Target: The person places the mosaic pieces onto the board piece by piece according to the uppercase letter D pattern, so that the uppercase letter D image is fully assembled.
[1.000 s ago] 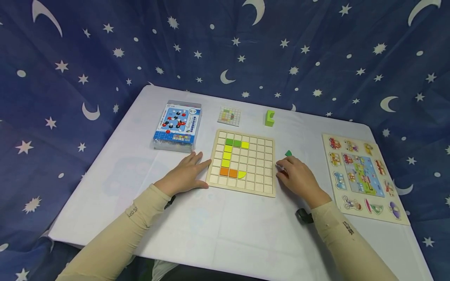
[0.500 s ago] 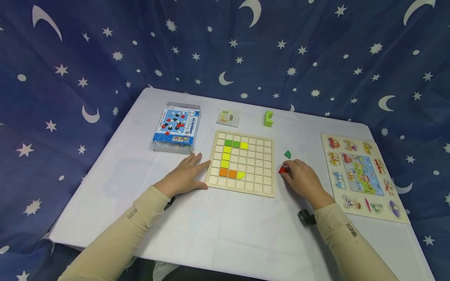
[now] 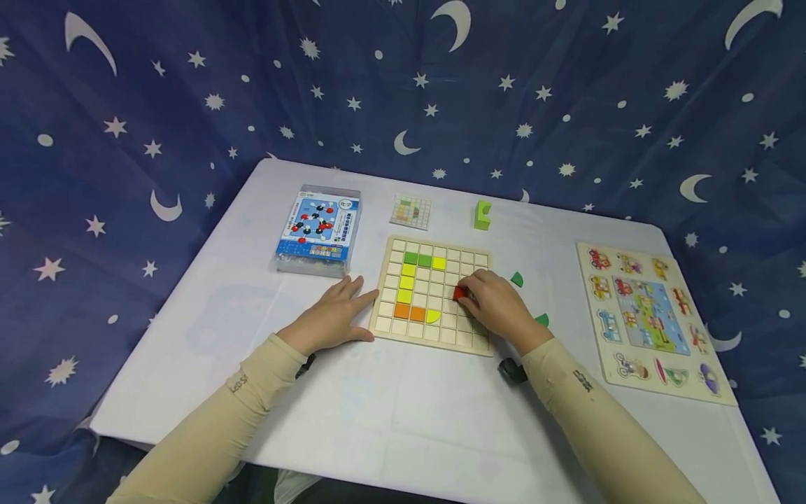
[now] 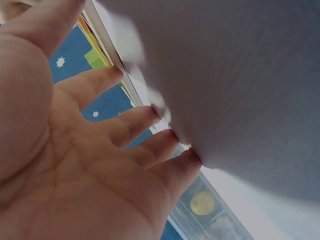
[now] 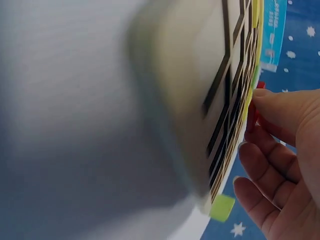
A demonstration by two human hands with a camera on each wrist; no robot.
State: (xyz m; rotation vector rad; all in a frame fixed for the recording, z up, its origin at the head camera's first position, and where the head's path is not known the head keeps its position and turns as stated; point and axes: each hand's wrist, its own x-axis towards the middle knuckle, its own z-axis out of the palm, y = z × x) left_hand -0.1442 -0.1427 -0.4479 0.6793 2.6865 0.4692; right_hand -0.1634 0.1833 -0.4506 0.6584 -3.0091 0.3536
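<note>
A wooden grid board lies mid-table, with several green, yellow and orange tiles in a C-like line. Over the board's right side, my right hand pinches a red tile between thumb and fingers; the right wrist view shows the red tile at the thumb tip. My left hand rests spread on the table, its fingers and thumb touching or close beside the board's left edge. The left wrist view shows the left hand with its fingers extended. Two green quarter-round tiles, one behind the other, lie near the right hand.
A small pattern card lies behind the board, with a light green block to its right. On the left stands a boxed molecule model set; at the right lies a picture puzzle board. A starry curtain hangs behind the table.
My right hand has moved from the table right of the board to over the board, carrying the red tile. A second green tile is now uncovered. The left hand stays in place.
</note>
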